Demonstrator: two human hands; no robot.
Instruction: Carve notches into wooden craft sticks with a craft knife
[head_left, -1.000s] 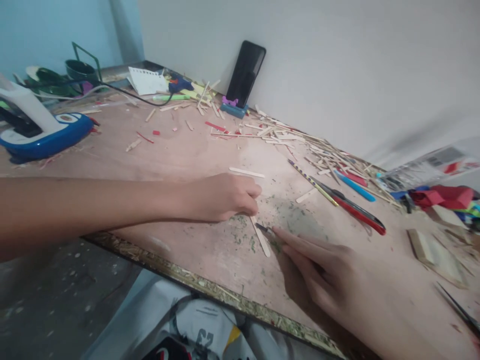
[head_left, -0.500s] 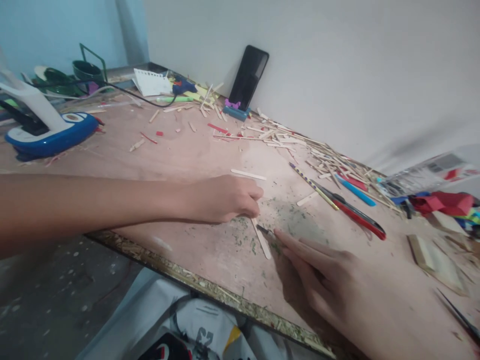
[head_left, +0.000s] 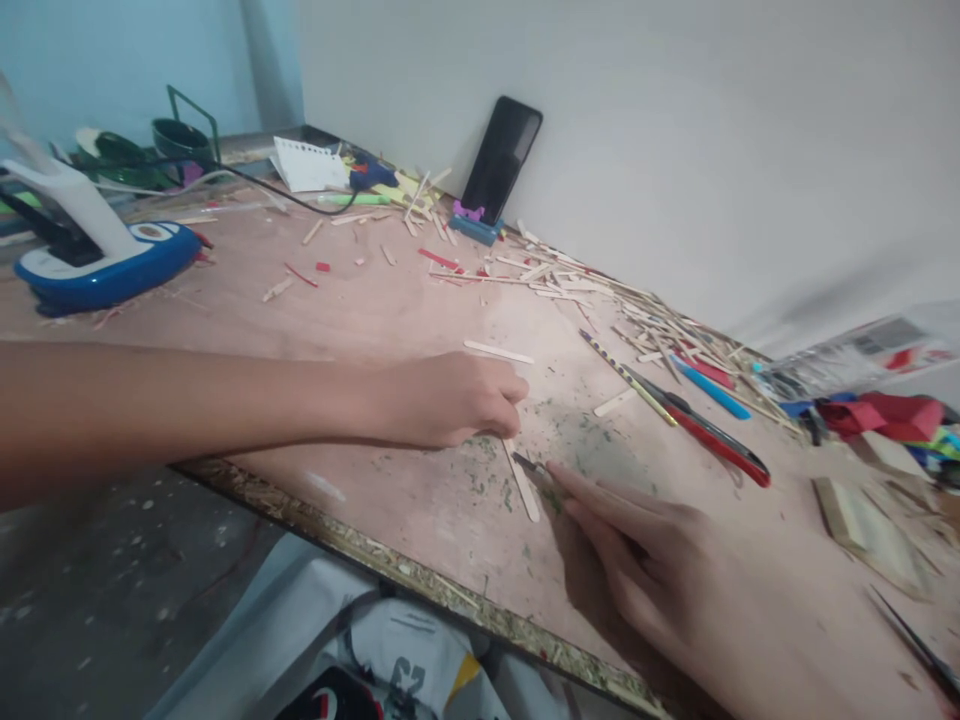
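Note:
A narrow wooden craft stick (head_left: pixel 523 492) lies slanted on the tabletop near its front edge. My left hand (head_left: pixel 476 400) is closed over the stick's far end, fingers curled down onto it. In my right hand (head_left: pixel 660 560) is a slim craft knife (head_left: pixel 532 465), pinched between thumb and fingers; most of its handle is hidden. The dark blade tip points left and meets the stick just below my left fingers. Green shavings (head_left: pixel 480 485) are scattered around both hands. Another craft stick (head_left: pixel 499 352) lies just beyond my left hand.
A patterned pencil (head_left: pixel 626 375) and red-handled pliers or cutter (head_left: pixel 716 445) lie to the right, with a blue stick (head_left: pixel 711 388) behind. Loose sticks (head_left: pixel 577 280) pile along the wall. A phone (head_left: pixel 501 160) stands at the back, a blue-based lamp (head_left: pixel 112 270) left, wood blocks (head_left: pixel 870 530) right.
The view has shifted very slightly. Both hands keep almost the same place and hold, with the knife tip still at the stick.

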